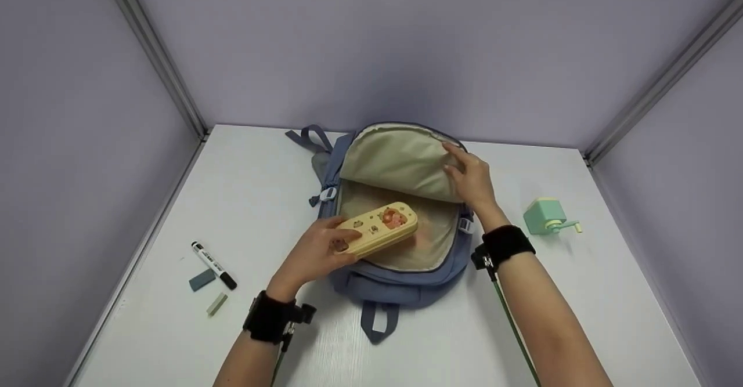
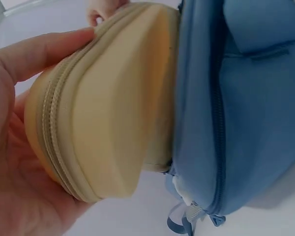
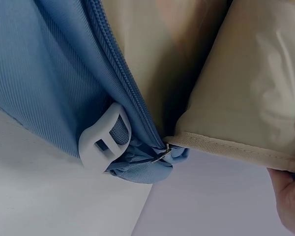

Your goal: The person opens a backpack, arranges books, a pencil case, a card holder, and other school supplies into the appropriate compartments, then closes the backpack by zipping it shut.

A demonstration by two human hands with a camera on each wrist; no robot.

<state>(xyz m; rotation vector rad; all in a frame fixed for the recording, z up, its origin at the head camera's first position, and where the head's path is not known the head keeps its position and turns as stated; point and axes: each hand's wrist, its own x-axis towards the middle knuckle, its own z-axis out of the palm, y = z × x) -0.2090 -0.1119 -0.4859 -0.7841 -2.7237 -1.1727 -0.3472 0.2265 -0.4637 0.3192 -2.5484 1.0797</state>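
Both hands are at the blue backpack (image 1: 400, 291): my left hand (image 1: 313, 253) grips one end of a pencil case (image 1: 380, 228), and my right hand (image 1: 474, 181) pinches the edge of the raised flap (image 1: 400, 158) at the backpack's far right. The case is pale yellow and long, with rounded ends, a zipper (image 2: 53, 108) round its side, small cartoon prints on top and a larger red-pink figure by its free end. It slants over the backpack's unzipped mouth, held end toward the backpack's near left, apart from my right hand.
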